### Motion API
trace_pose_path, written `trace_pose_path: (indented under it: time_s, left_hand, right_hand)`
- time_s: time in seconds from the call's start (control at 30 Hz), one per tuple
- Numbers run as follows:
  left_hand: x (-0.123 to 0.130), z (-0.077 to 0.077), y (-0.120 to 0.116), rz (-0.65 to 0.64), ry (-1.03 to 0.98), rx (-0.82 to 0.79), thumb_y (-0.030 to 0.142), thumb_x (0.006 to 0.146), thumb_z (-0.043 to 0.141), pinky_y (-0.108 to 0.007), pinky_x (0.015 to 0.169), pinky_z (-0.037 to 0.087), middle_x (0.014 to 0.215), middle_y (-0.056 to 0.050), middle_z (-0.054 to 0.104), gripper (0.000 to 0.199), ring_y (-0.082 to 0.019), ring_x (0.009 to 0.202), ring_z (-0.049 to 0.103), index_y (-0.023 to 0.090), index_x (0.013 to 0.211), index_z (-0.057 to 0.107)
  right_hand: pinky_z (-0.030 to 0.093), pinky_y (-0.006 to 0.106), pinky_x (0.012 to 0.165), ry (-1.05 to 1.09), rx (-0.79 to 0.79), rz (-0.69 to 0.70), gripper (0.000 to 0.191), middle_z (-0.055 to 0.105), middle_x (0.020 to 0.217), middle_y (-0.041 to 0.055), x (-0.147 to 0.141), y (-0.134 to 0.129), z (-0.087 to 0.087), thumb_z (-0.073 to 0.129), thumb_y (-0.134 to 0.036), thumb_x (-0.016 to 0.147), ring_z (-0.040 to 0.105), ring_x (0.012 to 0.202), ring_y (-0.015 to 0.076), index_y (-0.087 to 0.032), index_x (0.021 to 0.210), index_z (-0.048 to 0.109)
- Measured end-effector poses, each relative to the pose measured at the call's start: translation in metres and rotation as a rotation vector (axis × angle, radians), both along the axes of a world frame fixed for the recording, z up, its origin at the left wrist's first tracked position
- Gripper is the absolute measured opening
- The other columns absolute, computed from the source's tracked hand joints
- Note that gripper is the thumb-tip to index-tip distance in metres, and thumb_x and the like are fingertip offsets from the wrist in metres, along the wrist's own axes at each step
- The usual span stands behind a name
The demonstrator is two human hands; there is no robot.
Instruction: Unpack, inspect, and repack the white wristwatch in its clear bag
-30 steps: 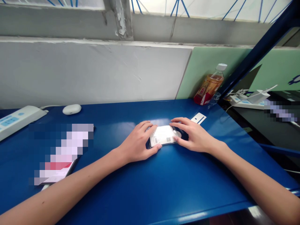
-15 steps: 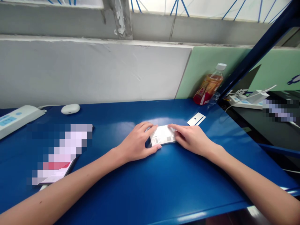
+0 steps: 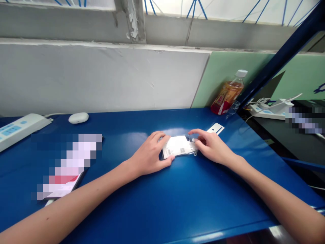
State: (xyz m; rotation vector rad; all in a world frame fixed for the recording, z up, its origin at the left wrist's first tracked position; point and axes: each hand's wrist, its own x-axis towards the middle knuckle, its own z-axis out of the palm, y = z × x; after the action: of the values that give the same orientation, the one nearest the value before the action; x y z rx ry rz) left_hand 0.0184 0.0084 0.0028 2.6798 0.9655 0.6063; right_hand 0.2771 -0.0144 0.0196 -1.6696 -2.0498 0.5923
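A small flat clear plastic packet (image 3: pixel 179 145) lies on the blue table, its white label printed with a barcode and a dark square. My left hand (image 3: pixel 153 152) grips its left end, fingers on the far edge and thumb along the near edge. At the packet's loose, crinkled right end is my right hand (image 3: pixel 210 144), with index finger and thumb apart around the clear film; the other fingers are curled and partly hidden. Just behind the right hand, a white card (image 3: pixel 216 128) with a dark stripe is partly covered by it.
A tilted drink bottle (image 3: pixel 228 93) leans at the back right near a blue metal post (image 3: pixel 279 57). On the left are a white earbud case (image 3: pixel 78 118), a power strip (image 3: pixel 22 130) and a pixelated phone-like object (image 3: pixel 73 162). Another power strip (image 3: pixel 269 112) sits far right.
My right hand has shifted slightly right and its index finger and thumb have spread apart. More of the packet's clear right end shows. The left hand keeps its hold.
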Motion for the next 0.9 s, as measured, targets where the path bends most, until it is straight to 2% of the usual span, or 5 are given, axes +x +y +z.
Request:
trace_pose_path:
  time_s: [0.13,0.27,0.47,0.7,0.9]
  left_hand:
    - [0.000,-0.001,-0.001,0.040,-0.001,0.030,0.037,0.086,0.059,-0.054,0.108,0.041,0.132,-0.022,0.052,0.052,-0.038,0.132,0.043,0.009,0.129,0.051]
    - [0.000,-0.003,-0.001,0.069,0.020,0.052,0.036,0.086,0.057,-0.055,0.109,0.040,0.139,-0.024,0.048,0.053,-0.038,0.135,0.041,0.009,0.131,0.049]
    - [-0.001,-0.006,-0.001,0.084,0.069,0.036,0.049,0.089,0.058,-0.055,0.113,0.035,0.147,-0.025,0.041,0.069,-0.039,0.140,0.034,0.007,0.141,0.040]
    - [-0.001,-0.004,0.003,0.028,-0.017,-0.006,0.052,0.091,0.058,-0.055,0.111,0.038,0.131,-0.019,0.056,0.049,-0.036,0.134,0.044,0.015,0.122,0.053]
    - [-0.001,-0.004,0.003,0.016,-0.031,-0.002,0.054,0.088,0.061,-0.058,0.106,0.042,0.127,-0.019,0.058,0.053,-0.038,0.132,0.045,0.015,0.122,0.050]
  right_hand:
    - [0.046,0.033,0.064,-0.125,0.134,0.054,0.027,0.066,0.082,0.0043,0.006,0.001,-0.002,0.055,-0.029,0.090,0.061,0.068,0.0198,-0.020,0.113,0.067]
    - [0.049,0.037,0.081,-0.123,0.255,0.170,0.021,0.064,0.104,0.0115,0.012,0.006,-0.007,0.056,-0.025,0.092,0.062,0.090,0.0238,-0.018,0.105,0.071]
    - [0.049,0.031,0.071,-0.038,0.116,0.307,0.021,0.067,0.091,0.0064,0.009,0.002,-0.002,0.058,-0.024,0.093,0.062,0.078,0.0185,-0.019,0.109,0.069]
    - [0.046,0.030,0.066,-0.046,0.106,0.339,0.027,0.066,0.083,0.0047,0.005,0.000,0.001,0.054,-0.038,0.097,0.060,0.071,0.0173,-0.019,0.110,0.068]
    - [0.049,0.031,0.068,-0.054,0.126,0.354,0.033,0.065,0.090,0.0070,0.007,0.000,0.000,0.059,-0.039,0.094,0.062,0.074,0.0185,-0.019,0.118,0.069]
